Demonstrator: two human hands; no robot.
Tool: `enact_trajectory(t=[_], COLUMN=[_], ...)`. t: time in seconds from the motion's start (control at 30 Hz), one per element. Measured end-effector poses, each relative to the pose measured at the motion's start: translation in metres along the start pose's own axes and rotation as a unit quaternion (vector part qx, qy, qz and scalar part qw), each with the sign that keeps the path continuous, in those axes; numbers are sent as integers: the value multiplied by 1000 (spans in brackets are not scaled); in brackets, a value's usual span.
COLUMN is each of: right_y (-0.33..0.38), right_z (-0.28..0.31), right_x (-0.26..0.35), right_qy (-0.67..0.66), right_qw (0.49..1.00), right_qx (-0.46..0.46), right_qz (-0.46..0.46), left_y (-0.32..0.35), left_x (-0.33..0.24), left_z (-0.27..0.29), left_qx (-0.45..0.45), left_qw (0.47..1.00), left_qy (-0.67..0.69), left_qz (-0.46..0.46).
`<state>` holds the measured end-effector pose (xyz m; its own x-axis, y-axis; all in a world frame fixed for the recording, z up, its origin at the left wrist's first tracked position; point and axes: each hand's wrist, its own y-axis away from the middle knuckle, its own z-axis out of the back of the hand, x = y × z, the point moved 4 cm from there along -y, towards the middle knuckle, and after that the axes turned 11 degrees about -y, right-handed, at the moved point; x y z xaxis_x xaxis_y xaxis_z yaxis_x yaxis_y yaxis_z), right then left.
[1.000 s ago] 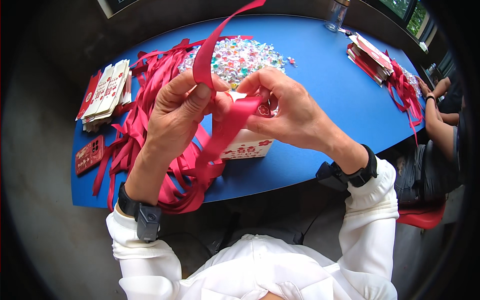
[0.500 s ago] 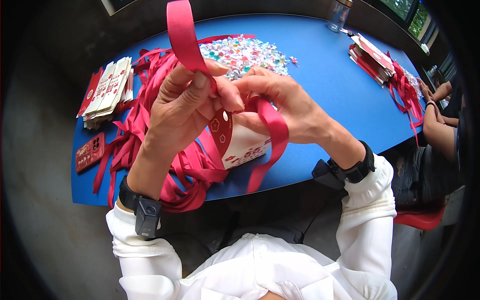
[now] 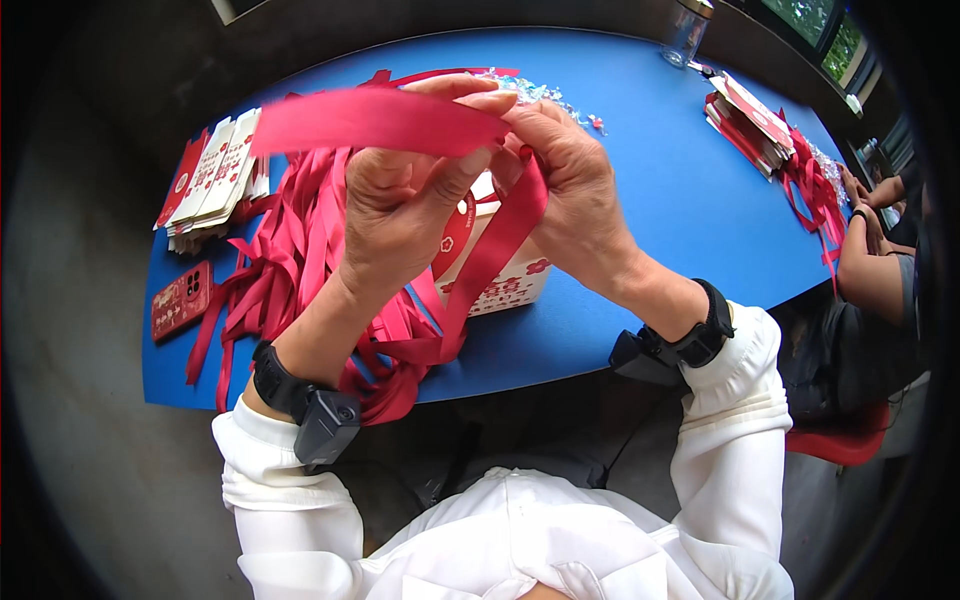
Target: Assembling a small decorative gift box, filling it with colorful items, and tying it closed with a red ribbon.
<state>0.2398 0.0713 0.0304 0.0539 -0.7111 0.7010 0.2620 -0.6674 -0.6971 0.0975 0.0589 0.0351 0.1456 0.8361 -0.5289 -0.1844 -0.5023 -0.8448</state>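
Observation:
A red satin ribbon (image 3: 375,122) is pinched in both hands above a small white-and-red paper box (image 3: 515,285). My left hand (image 3: 405,205) grips it between thumb and fingers, and one length sticks out to the left across those fingers. Close beside it, my right hand (image 3: 575,185) is closed on the ribbon, with another length hanging down in front of the box. The hands cover the box's top, so how the ribbon joins it cannot be made out.
A heap of red ribbons (image 3: 300,240) lies left of the box on the blue table (image 3: 640,140). Folded cartons (image 3: 215,175) and a red phone (image 3: 182,298) are farther left. Wrapped candies (image 3: 540,90) lie behind my hands. A glass jar (image 3: 686,35) and a co-worker's hands (image 3: 870,205) are at right.
The ribbon's upper length has swung from upright to lying out leftward. My left hand has moved right, closer to my right hand, and both now hide most of the candies.

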Motion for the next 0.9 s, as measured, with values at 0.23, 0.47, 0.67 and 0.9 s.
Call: enact_trajectory(t=[0.23,0.47,0.67,0.9], right_y=[-4,-7,-5,-7], right_z=[9,9,13,10], right_x=[-10,-14,-10,-6], right_qy=[-158,-330,-266,-243], right_qw=[983,929,952,948], right_qx=[-9,-28,-4,-10], right_qz=[-99,-165,-151,-205], left_y=[7,11,8,16], left_x=[6,12,0,2], left_z=[0,-4,0,-4], left_qx=[-70,-14,-7,-42], left_qw=[988,963,919,951], left_qy=[-32,-167,-393,3], left_qz=[137,211,30,305])
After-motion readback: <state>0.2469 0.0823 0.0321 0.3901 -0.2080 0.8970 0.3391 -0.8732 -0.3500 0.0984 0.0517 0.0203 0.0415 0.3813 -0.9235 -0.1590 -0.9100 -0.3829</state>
